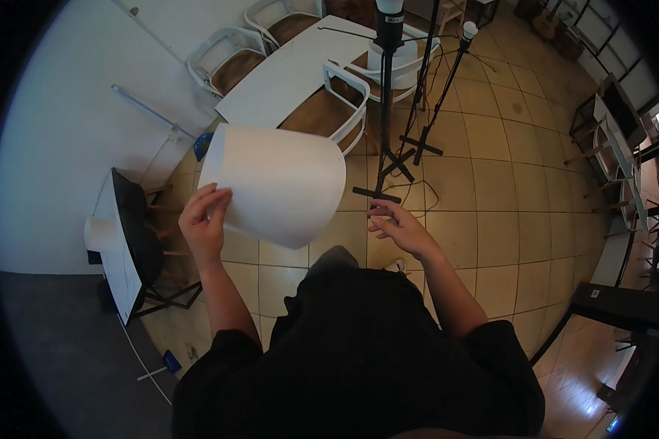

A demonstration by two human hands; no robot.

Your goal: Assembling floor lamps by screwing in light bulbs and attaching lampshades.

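Note:
A white tapered lampshade (282,183) hangs tilted in front of my body, left of the middle. My left hand (203,223) pinches its left rim between thumb and fingers. My right hand (403,230) is raised to the right of the shade, apart from it. Its fingers are loosely bent and spread, with nothing in them. Just beyond that hand stands a black floor lamp stand (386,110) with a white bulb at the top and a crossed foot on the floor.
A second thin stand with a white bulb (469,30) leans farther back, its cable trailing on the tiles. A white table (271,80) with several white chairs stands ahead. Another white drum shade (405,60) sits by a chair. At left is a side table (121,272) bearing a white cylinder.

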